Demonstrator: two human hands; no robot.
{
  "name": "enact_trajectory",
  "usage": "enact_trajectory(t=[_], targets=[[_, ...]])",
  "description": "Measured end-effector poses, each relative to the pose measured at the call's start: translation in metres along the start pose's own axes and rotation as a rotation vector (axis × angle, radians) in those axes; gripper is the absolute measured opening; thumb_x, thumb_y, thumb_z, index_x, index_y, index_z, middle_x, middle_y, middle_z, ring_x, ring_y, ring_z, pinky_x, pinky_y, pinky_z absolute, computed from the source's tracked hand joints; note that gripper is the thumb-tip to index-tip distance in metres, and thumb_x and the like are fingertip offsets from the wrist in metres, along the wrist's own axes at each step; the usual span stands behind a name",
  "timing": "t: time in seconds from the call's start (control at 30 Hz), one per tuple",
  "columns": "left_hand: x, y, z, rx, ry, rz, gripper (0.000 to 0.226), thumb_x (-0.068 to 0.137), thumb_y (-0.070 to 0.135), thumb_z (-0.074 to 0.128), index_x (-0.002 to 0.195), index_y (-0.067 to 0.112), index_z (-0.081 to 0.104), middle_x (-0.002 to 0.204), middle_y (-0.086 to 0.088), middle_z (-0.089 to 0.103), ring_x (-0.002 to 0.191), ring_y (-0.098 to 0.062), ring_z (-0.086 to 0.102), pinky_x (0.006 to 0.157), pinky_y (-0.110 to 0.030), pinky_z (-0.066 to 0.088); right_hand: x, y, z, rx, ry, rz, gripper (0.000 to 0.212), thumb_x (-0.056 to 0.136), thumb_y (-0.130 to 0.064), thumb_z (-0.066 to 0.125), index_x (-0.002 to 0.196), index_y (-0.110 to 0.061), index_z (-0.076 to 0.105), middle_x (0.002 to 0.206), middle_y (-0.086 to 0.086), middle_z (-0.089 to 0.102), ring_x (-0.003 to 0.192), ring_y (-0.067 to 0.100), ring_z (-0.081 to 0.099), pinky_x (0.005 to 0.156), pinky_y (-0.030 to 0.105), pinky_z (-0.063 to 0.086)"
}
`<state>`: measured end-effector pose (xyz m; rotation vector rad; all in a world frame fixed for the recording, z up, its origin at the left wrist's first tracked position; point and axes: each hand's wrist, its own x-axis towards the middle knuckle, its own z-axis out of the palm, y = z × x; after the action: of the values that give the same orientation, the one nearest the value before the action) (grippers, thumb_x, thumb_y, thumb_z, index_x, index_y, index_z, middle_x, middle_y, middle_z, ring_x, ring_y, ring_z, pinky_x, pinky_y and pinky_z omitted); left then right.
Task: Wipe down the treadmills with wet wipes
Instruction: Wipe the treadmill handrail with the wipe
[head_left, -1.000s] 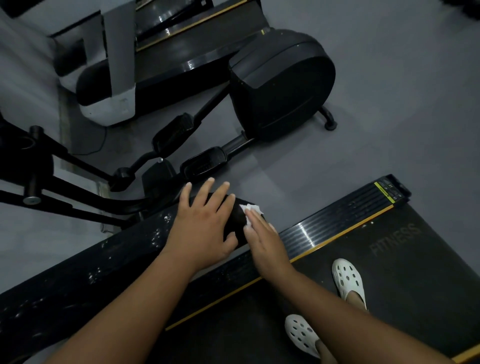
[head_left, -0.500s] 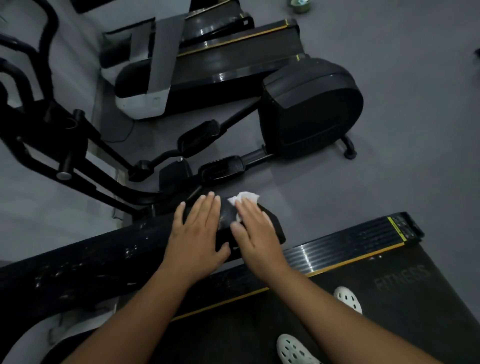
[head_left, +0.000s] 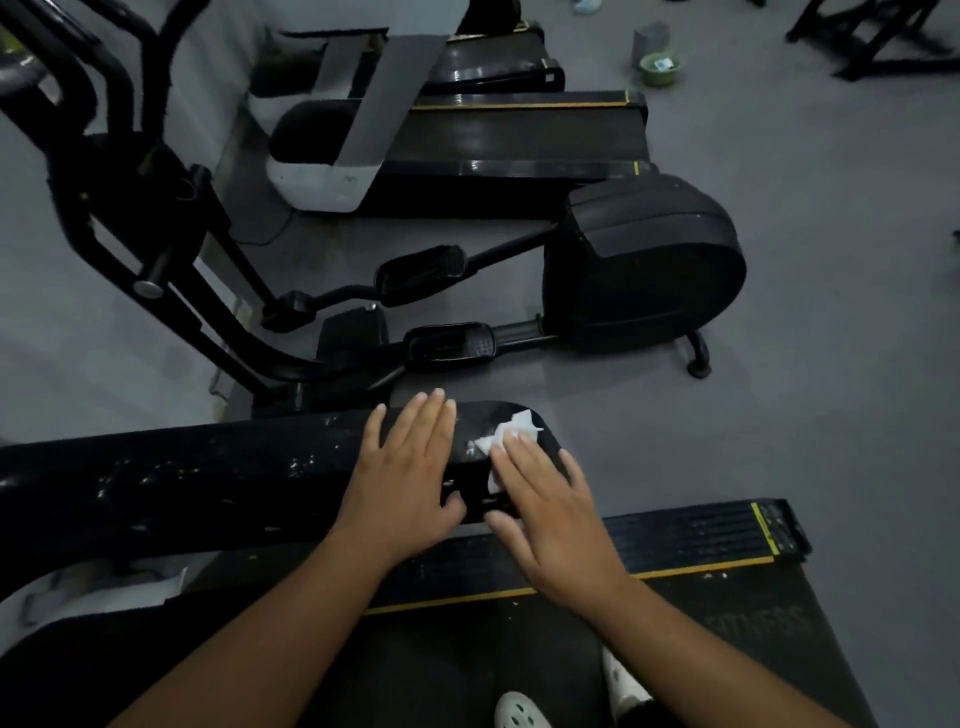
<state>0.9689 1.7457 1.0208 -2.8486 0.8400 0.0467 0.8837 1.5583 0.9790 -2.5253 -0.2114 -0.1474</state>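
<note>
Right hand (head_left: 550, 514) flat on wet wipe (head_left: 506, 439) atop handrail (head_left: 208, 483), left hand (head_left: 405, 473) flat alongside; distant green bowl (head_left: 657, 78), contents unclear.

The person's forearms (head_left: 249, 639) are bare all the way to the near edge, with nothing worn at either wrist, the left hand (head_left: 400, 483) or the right hand (head_left: 550, 514). On the feet are white clogs (head_left: 519, 713), moulded and rounded at the toe, with rows of small round holes across the top.
</note>
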Motion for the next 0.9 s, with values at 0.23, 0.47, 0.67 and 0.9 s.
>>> enact_trajectory(t=[0.23,0.47,0.67,0.9], targets=[[-0.001,-0.004,-0.001,0.019,-0.008,0.021,0.097,0.074,0.056,0.049,0.155,0.006,0.031,0.163,-0.014,0.028,0.151,-0.027,0.026,0.12,-0.054,0.013,0.02,-0.023,0.004,-0.097,-0.104,-0.083,0.07,0.104,-0.061,0.021,0.159,-0.019,0.026,0.168,0.0,0.017,0.156,0.014,0.005,0.123,0.049,0.009],[-0.022,-0.014,-0.002,-0.015,-0.015,-0.078,0.095,0.074,0.055,0.045,0.153,0.004,0.035,0.163,-0.016,0.026,0.151,-0.028,0.027,0.119,-0.051,0.015,0.051,-0.026,-0.003,-0.137,-0.072,-0.026,0.071,0.101,-0.062,0.024,0.158,-0.021,0.027,0.166,-0.002,0.023,0.154,0.015,0.013,0.124,0.05,0.009],[-0.022,-0.013,-0.004,-0.022,-0.036,-0.08,0.096,0.072,0.053,0.047,0.153,0.003,0.036,0.163,-0.016,0.026,0.151,-0.028,0.025,0.118,-0.052,0.017,0.023,-0.006,-0.006,-0.269,-0.088,-0.249,0.067,0.102,-0.061,0.03,0.154,-0.02,0.038,0.162,-0.001,0.035,0.153,0.015,0.021,0.117,0.053,0.018],[-0.021,-0.011,-0.004,-0.019,-0.04,-0.092,0.094,0.073,0.051,0.048,0.153,0.004,0.036,0.163,-0.015,0.027,0.151,-0.026,0.022,0.118,-0.051,0.018,0.042,-0.029,0.004,-0.211,-0.085,-0.225,0.063,0.102,-0.053,0.034,0.154,-0.019,0.038,0.161,0.001,0.036,0.151,0.018,0.026,0.119,0.049,0.012]])
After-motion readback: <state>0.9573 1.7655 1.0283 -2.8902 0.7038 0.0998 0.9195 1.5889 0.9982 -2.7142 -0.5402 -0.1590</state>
